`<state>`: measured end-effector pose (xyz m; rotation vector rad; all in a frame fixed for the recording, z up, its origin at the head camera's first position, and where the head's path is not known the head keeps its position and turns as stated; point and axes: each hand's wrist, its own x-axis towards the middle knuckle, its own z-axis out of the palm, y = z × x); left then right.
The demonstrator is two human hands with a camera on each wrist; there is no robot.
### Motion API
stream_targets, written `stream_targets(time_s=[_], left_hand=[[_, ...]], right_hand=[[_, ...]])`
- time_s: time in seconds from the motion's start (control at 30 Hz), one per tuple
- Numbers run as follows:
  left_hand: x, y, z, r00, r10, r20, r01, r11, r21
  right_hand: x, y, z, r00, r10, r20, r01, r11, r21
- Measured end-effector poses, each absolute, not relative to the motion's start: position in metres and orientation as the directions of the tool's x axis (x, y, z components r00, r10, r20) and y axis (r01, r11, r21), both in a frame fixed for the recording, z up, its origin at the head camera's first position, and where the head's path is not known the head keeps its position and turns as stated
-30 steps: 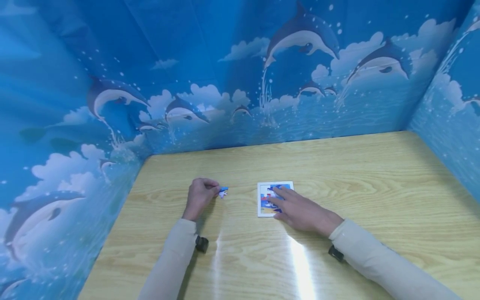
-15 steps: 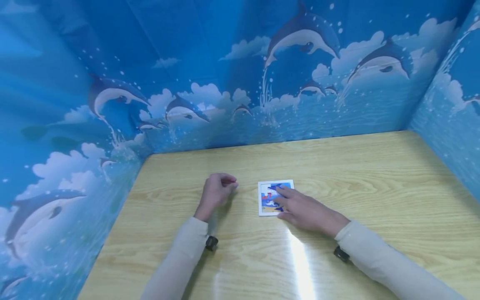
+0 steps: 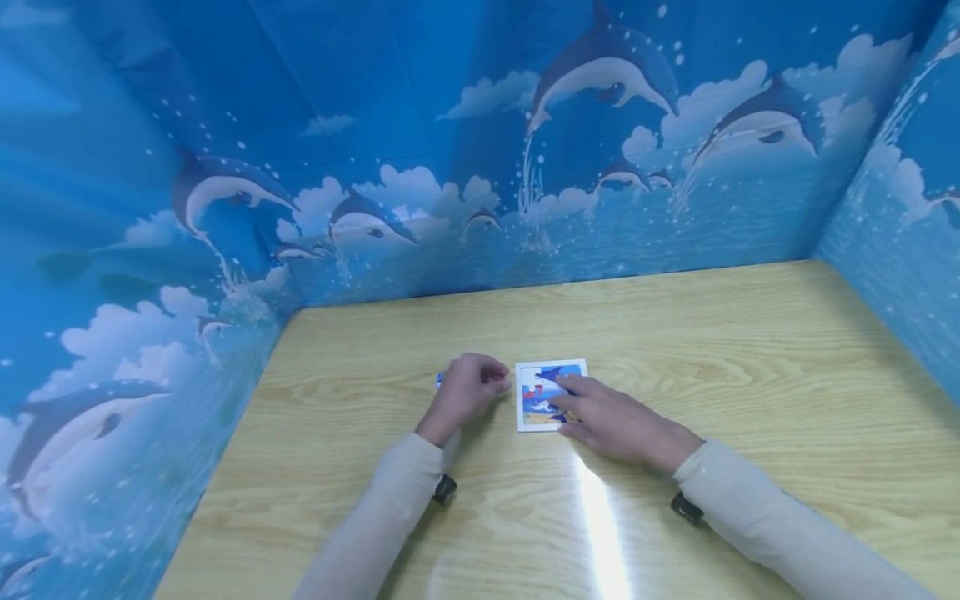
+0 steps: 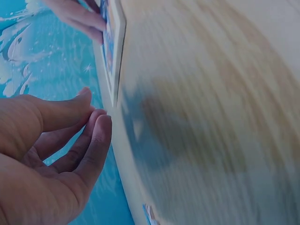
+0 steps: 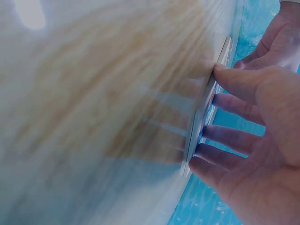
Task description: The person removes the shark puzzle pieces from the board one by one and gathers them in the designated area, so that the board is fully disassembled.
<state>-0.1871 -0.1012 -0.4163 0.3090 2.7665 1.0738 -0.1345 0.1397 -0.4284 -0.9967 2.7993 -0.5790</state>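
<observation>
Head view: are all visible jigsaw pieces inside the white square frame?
No, a small blue jigsaw piece lies outside the white square frame, on the wood-grain table, partly hidden by the left hand.

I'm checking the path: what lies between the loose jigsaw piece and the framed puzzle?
The head view shows the left hand between that jigsaw piece and the framed puzzle.

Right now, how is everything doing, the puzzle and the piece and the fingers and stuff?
Framed puzzle: flat on the table, looks unfinished at its upper left.
Loose piece: on the table, apart from the puzzle, partly hidden.
Left fingers: curled; can't tell if they hold anything.
Right fingers: spread, touching the puzzle.
Blue backdrop: upright, slightly creased.
</observation>
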Motion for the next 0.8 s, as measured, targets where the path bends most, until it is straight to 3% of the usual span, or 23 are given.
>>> stream_targets(time_s=[0.17, 0.8], left_hand=[[-0.188, -0.095, -0.422, -0.948, 0.308, -0.077, 0.182, 0.725, 0.664], [-0.188, -0.086, -0.426, -0.935, 0.339, -0.107, 0.208, 0.766, 0.609]], right_hand=[[-0.134, 0.139, -0.427, -0.785, -0.619, 0.001, -0.573, 0.726, -0.381], [-0.134, 0.134, -0.427, -0.791, -0.611, -0.014, -0.569, 0.744, -0.352]])
